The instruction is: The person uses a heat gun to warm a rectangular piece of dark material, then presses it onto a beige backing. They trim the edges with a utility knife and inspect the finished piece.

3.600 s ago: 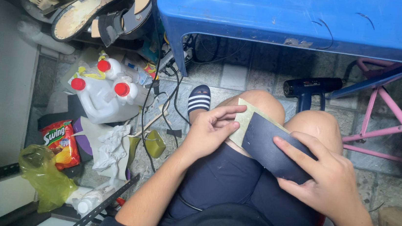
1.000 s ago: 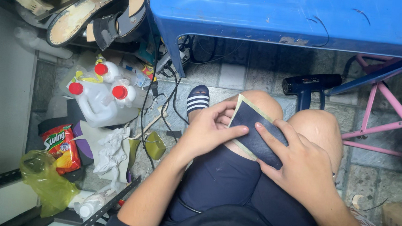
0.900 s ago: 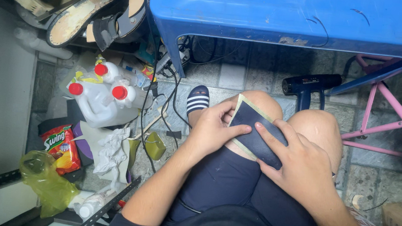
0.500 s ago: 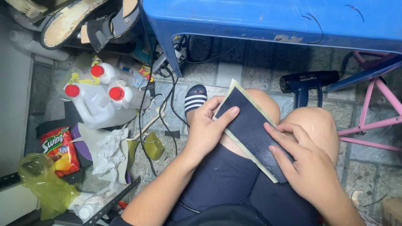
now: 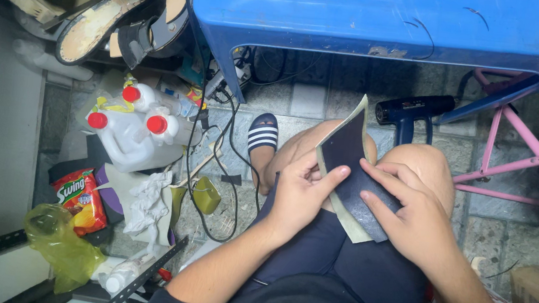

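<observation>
A person sits with dark shorts (image 5: pixel 337 270) over both thighs, and a flat dark sheet (image 5: pixel 353 173) with a pale backing lies tilted across the knees, one corner raised toward the blue table (image 5: pixel 388 18). The left hand (image 5: pixel 298 197) grips the sheet at its left edge, fingers curled round the edge with the fingertips laid on the dark face. The right hand (image 5: pixel 418 215) lies flat and spread on the sheet's right part, fingers pointing left across the surface, pressing it against the right knee; it covers the sheet's lower right portion. The sheet thus sits between the two hands, touching both. Just beyond the left knee, a foot in a striped sandal (image 5: pixel 262 134) rests on the tiled floor (image 5: pixel 307 99). A dark heat gun (image 5: pixel 412 109) stands on the floor beyond the right knee, under the table edge. To the left are white jugs with red caps (image 5: pixel 136 129), tangled black cables (image 5: pixel 215 166), a red snack bag (image 5: pixel 81 196), and a yellow plastic bag (image 5: pixel 60 243). A pink metal frame (image 5: pixel 511 168) stands at the far right. Shoe soles (image 5: pixel 98 20) lie at the far upper left.
</observation>
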